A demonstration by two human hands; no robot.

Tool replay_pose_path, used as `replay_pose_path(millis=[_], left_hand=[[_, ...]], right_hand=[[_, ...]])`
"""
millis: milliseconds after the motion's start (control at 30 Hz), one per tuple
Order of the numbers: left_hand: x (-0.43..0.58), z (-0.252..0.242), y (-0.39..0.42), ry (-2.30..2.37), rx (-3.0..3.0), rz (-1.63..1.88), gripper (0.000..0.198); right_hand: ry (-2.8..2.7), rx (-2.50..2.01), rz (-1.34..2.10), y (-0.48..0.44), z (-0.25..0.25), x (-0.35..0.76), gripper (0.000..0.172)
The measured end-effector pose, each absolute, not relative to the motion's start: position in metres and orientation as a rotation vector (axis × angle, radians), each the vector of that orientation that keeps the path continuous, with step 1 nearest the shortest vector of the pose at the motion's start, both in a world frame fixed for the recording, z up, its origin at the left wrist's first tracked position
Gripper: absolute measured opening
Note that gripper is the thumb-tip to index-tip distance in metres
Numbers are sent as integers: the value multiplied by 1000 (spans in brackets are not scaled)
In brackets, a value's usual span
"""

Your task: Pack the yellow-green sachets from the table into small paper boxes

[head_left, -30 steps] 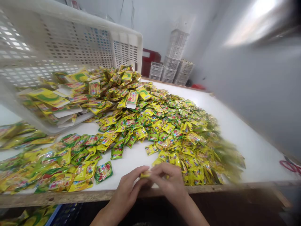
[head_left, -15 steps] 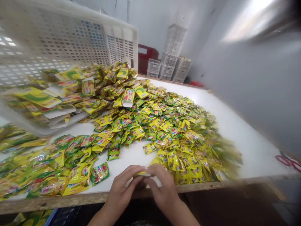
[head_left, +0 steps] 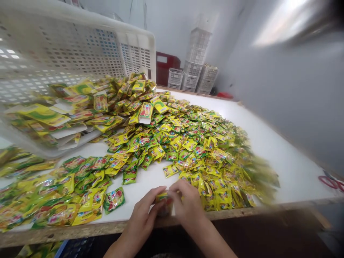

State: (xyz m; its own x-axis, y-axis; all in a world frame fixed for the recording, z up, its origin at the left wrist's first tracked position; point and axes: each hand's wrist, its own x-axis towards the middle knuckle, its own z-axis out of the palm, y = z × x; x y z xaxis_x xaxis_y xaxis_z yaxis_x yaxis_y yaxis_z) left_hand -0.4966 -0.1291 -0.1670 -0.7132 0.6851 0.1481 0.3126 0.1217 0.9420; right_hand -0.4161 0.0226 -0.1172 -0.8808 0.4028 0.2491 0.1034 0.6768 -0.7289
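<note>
At the table's front edge, my left hand (head_left: pixel 146 206) grips a small printed carton (head_left: pixel 164 205), thumb in front and fingers behind. The carton is yellow at the top with red lower down, and it is partly hidden and blurred. My right hand (head_left: pixel 188 200) is closed at the carton's upper right corner, its fingertips pinching the top edge. Just beyond the hands lies a heap of small yellow and green sachets (head_left: pixel 188 143). A single green sachet (head_left: pixel 114 199) with red fruit on it rests left of my left hand.
A white perforated crate (head_left: pixel 137 46) lies tipped at the left, with similar cartons (head_left: pixel 44 114) spilling from it. More sachets (head_left: pixel 61 213) spread along the front left. Red-handled scissors (head_left: pixel 328 182) lie at the right edge of the white table (head_left: pixel 282 154). Stacked crates (head_left: pixel 192 73) stand behind.
The carton has turned from edge-on to show its printed face. My right hand has shifted slightly to its top right corner. The heap and crate look the same.
</note>
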Motion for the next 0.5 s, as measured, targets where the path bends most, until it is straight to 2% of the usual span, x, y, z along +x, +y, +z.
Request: replay_pose_path(millis=[133, 267, 433, 500], left_hand=[[-496, -165, -129, 2093, 935, 1619, 32], [-496, -159, -128, 1964, 836, 1629, 33], [-482, -155, -116, 1943, 698, 1601, 68], [-474, -155, -110, 1991, 611, 1591, 72]], right_hand=[[-2581, -336, 915, 23, -111, -416, 11], [-2777, -73, 1113, 46, -88, -421, 9], [-2733, -108, 1211, 51, -80, -422, 10], [-2682, -128, 1250, 47, -84, -420, 8]])
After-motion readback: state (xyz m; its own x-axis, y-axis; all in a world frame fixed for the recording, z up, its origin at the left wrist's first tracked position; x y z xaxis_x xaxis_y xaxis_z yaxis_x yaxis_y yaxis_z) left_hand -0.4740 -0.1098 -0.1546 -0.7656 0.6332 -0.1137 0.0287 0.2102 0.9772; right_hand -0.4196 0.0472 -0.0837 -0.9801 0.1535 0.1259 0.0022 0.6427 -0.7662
